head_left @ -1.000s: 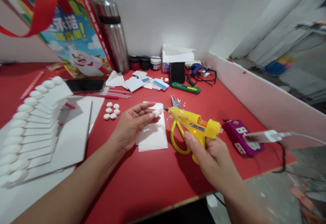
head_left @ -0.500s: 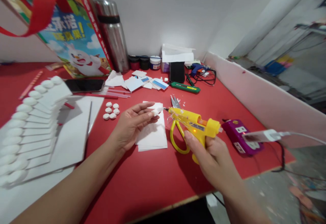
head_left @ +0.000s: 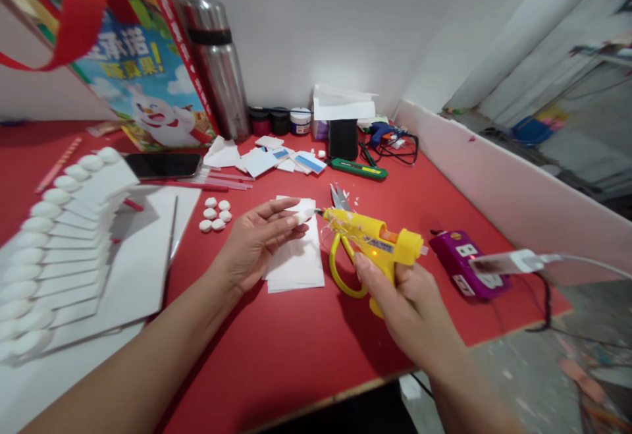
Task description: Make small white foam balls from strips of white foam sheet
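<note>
Between thumb and fingers, my left hand (head_left: 259, 240) pinches a small white piece (head_left: 303, 215), whose exact kind I cannot make out. My right hand (head_left: 402, 302) is wrapped round a yellow glue gun (head_left: 368, 233) with an orange light lit. The gun's dark nozzle is at the white piece, and thin glue strings hang near its front. Beneath my left fingers lies a stack of white paper (head_left: 296, 266). Scissors (head_left: 340, 266) with yellow handles lie partly hidden below the gun. Several small white discs (head_left: 216, 215) sit left of my left hand.
At left stands a stepped white model (head_left: 74, 243) edged with white discs. A phone (head_left: 165, 165), steel flask (head_left: 217, 72), printed bag (head_left: 158, 101), green cutter (head_left: 359, 169) and paint jars (head_left: 280, 121) line the back. A purple box (head_left: 467, 266) with a cable lies at right.
My right hand and the glue gun have shifted very slightly left, the nozzle staying at the white piece. My left hand holds almost the same place.
</note>
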The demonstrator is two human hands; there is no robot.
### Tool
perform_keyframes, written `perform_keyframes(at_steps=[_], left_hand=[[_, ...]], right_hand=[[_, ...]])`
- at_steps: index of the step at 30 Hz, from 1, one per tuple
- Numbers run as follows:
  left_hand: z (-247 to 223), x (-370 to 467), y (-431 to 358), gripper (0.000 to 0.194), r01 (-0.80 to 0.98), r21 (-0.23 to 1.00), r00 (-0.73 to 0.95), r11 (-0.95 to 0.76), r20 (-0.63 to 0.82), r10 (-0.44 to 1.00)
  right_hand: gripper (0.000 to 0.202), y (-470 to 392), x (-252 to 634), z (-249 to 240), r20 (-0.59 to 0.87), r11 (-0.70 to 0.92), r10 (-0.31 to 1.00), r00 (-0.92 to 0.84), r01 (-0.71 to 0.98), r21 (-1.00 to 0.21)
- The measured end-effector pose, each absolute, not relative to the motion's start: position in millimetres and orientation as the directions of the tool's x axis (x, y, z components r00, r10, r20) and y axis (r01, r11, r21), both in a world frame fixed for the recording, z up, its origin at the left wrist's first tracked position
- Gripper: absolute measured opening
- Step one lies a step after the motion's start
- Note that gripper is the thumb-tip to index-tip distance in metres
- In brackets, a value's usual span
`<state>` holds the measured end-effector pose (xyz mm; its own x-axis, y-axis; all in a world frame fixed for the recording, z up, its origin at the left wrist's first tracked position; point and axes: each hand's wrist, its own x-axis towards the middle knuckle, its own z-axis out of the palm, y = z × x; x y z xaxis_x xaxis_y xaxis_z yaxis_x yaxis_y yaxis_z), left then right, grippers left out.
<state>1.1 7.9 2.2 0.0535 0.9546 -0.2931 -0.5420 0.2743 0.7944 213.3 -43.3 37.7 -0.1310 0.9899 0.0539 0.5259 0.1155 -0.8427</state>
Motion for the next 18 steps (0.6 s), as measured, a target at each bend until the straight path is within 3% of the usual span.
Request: perform_keyframes(at_steps=[18], left_hand=[[4.2,0.5,7.8,0.033,-0.575,0.751,0.074,0.324,-0.347,0.935]], right_hand=[[0.036,-44.7,215.3,37.9,0.073,0.129,0.989,-0.125,0.531,-0.837]])
